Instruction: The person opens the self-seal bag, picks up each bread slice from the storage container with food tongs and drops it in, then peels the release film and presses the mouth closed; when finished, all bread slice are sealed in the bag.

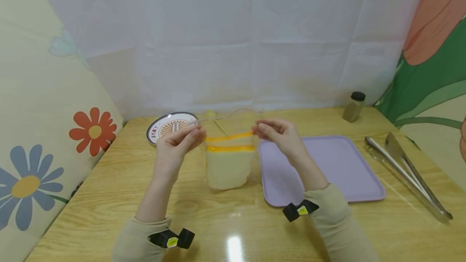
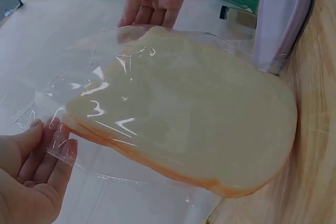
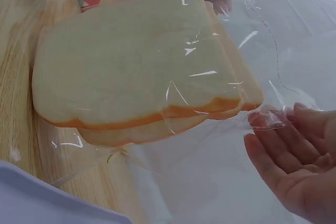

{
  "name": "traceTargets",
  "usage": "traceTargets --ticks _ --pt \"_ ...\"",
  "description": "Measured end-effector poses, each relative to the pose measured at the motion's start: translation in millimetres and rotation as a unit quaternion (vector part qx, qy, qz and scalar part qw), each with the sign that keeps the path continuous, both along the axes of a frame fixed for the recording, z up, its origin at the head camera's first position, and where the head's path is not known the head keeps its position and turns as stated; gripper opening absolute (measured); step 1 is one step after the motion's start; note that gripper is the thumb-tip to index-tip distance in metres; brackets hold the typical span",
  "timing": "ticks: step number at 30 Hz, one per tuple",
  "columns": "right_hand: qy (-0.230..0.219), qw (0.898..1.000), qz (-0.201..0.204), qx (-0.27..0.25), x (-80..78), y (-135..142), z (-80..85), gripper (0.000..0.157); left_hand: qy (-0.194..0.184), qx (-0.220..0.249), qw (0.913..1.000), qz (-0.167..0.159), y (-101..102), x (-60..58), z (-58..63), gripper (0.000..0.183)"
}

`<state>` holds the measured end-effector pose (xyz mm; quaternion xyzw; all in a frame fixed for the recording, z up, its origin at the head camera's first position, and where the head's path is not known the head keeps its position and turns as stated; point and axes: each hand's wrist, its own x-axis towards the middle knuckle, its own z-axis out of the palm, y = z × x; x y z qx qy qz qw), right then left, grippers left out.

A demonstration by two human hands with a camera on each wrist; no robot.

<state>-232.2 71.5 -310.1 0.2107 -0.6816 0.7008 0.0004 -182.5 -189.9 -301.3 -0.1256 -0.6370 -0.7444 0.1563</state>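
Between my hands a clear plastic bag of sliced bread stands on the table, its slices upright with orange-brown crusts. My left hand pinches the bag's upper left edge between thumb and fingers. On the other side, my right hand pinches the upper right edge. The bag's top is spread wide between them. In the left wrist view, one broad pale slice faces the camera through shiny film. From the right wrist view, several slices overlap inside the bag.
Right of the bread lies a lilac tray, with metal tongs beyond it. A black-capped jar stands at the back right. Behind the left hand is a patterned plate. A thin yellow stick-like thing shows behind the bag.
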Motion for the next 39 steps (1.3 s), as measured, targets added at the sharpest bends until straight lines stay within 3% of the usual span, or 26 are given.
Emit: traceTargets --ticks 10,16,20,23,29,34,39 --pt "-0.047 0.997 -0.010 -0.067 1.5 0 3.0 0.018 -0.068 0.039 0.9950 -0.062 -8 -0.2 1.9 0.017" --pt "-0.082 0.991 0.006 -0.109 4.5 1 6.1 0.030 -0.075 0.063 0.9887 -0.114 -14 -1.1 2.6 0.022" --pt "-0.097 0.990 0.021 -0.101 4.8 3 6.7 0.032 -0.101 0.057 0.9877 -0.105 -14 -0.3 4.9 0.021" --pt "-0.105 0.991 0.026 -0.083 4.9 6 7.2 0.023 -0.119 0.054 0.9870 -0.094 -14 0.5 6.5 0.018" --pt "-0.092 0.994 0.022 -0.061 4.2 7 7.4 0.013 -0.118 0.051 0.9869 -0.097 -13 0.9 7.0 0.017" --pt "-0.095 0.992 0.028 -0.075 4.3 5 7.5 0.024 -0.122 0.044 0.9871 -0.093 -13 0.2 6.3 0.016" --pt "-0.126 0.986 0.043 -0.096 5.8 6 8.2 0.030 -0.111 0.053 0.9877 -0.096 -14 -0.8 4.4 0.018"
